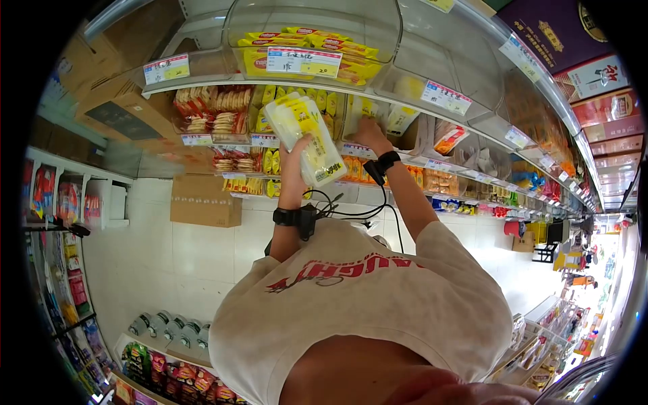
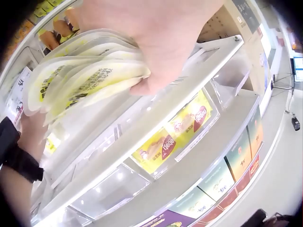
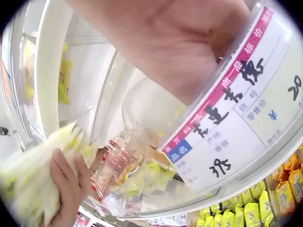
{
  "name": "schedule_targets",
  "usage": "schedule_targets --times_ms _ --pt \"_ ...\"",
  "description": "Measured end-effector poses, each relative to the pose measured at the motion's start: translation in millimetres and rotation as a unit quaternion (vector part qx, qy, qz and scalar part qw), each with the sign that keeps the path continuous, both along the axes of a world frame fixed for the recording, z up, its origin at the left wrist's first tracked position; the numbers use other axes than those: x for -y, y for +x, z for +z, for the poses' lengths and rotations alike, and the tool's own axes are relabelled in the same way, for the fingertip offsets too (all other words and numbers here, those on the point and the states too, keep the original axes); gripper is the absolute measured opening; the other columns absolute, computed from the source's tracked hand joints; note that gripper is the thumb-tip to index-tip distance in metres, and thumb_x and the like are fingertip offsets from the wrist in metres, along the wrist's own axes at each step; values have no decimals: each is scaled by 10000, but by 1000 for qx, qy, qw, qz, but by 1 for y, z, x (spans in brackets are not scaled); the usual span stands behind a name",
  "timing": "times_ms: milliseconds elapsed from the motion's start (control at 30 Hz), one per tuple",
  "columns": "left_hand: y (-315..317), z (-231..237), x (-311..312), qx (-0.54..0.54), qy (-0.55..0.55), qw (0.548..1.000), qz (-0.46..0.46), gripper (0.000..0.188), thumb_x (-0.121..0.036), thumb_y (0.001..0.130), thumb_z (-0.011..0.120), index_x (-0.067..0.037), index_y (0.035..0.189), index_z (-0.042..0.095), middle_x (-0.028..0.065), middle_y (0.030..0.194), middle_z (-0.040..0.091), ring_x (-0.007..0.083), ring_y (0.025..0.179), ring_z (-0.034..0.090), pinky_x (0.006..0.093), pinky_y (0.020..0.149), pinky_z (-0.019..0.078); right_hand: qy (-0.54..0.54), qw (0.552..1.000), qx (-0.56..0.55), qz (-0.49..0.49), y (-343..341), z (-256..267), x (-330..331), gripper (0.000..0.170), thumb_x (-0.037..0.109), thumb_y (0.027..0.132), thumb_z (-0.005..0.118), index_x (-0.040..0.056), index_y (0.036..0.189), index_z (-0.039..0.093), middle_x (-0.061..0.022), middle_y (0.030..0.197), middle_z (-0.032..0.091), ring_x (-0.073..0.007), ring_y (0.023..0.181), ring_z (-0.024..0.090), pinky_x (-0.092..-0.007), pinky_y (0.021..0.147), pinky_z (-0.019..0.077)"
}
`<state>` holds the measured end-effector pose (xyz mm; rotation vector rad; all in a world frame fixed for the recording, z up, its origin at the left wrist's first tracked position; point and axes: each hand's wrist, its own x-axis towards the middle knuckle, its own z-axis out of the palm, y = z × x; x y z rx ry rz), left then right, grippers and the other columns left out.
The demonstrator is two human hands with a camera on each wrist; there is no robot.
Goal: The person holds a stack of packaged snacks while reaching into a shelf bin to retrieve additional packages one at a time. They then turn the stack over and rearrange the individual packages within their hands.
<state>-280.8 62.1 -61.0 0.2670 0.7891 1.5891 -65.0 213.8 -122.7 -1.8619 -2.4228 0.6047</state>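
Observation:
My left hand (image 1: 295, 156) grips a fanned stack of flat white-and-yellow snack packets (image 1: 324, 158), thumb over the near side. Up close in the left wrist view, several of these packets (image 2: 90, 78) overlap in layers, with dark lettering on them. My right hand (image 1: 370, 133) reaches down into a clear shelf bin, where a similar white-and-yellow packet (image 1: 401, 120) lies just to the right. The bin's front and a handwritten price tag (image 3: 227, 113) hide the right fingers in the right wrist view, so I cannot tell what they hold.
Bins of yellow bagged snacks (image 1: 307, 54) stand on the shelf above. Round crackers in red packs (image 1: 229, 108) fill a bin to the left. A cardboard box (image 1: 206, 200) sits on the floor below. Cables hang between my wrists.

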Motion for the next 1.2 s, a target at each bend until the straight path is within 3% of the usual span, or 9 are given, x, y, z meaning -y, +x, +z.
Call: schedule_targets --times_ms 133,233,367,567,867,1000,1067,1167,1200 --pt "-7 -1 4 -6 8 1000 17 585 -96 870 732 -30 1376 445 138 1222 610 275 1057 662 407 852 578 19 994 -110 15 16 4 -4 485 240 834 709 -57 1206 620 -320 1180 625 -433 1030 638 -420 850 526" --pt "-10 8 5 6 4 1000 21 599 -85 869 729 -36 1385 431 137 1232 605 274 1060 660 406 852 579 12 971 -201 -128 21 37 15 425 131 895 627 -41 1282 595 -234 1233 653 -333 1061 642 -360 880 491" --pt "-8 7 4 -1 0 1000 22 618 -68 857 737 -39 1388 423 139 1234 604 274 1067 657 405 851 579 7 831 -549 -95 32 50 50 333 67 970 566 -21 1289 606 -35 1109 703 -111 1009 620 -263 874 456" --pt "7 -9 -7 -31 2 1000 -3 624 -80 842 761 -31 1372 436 142 1231 616 270 1068 656 404 863 571 -72 727 -671 -123 39 72 91 306 75 984 611 -17 1275 613 -45 1150 700 -92 1043 621 -233 912 453" --pt "33 -8 -10 -125 7 992 -24 625 -110 851 753 -12 1377 431 127 1216 621 229 1048 644 356 879 537 -33 807 -582 -101 16 81 127 328 124 1014 588 -35 1300 594 -98 1219 687 -154 1073 634 -298 971 465" --pt "49 -10 -8 -67 16 998 -1 577 -148 915 688 -9 1404 413 103 1185 626 205 1032 633 324 890 516 167 905 -381 88 -13 94 142 378 160 1010 587 -43 1328 570 -191 1300 615 -277 1196 585 -367 1037 436" --pt "52 -5 -6 -70 20 997 -17 549 -183 947 652 -12 1411 414 94 1157 631 194 1018 633 314 890 511 220 917 -322 81 -16 96 145 423 198 1007 593 -57 1341 551 -233 1326 577 -335 1247 550 -399 1063 419" --pt "60 -7 -10 -60 15 996 -59 537 -231 969 629 -18 1415 420 89 1131 636 178 1003 631 306 883 510 255 862 -434 -53 -17 79 141 519 279 999 620 -72 1366 516 -204 1333 584 -286 1226 563 -376 1058 422" --pt "62 -12 -13 -55 12 995 -78 538 -246 972 627 -20 1415 422 88 1125 637 172 999 630 304 879 511 118 855 -500 -68 -11 83 141 540 263 1001 625 -61 1406 471 -173 1331 580 -249 1222 555 -360 1053 424"
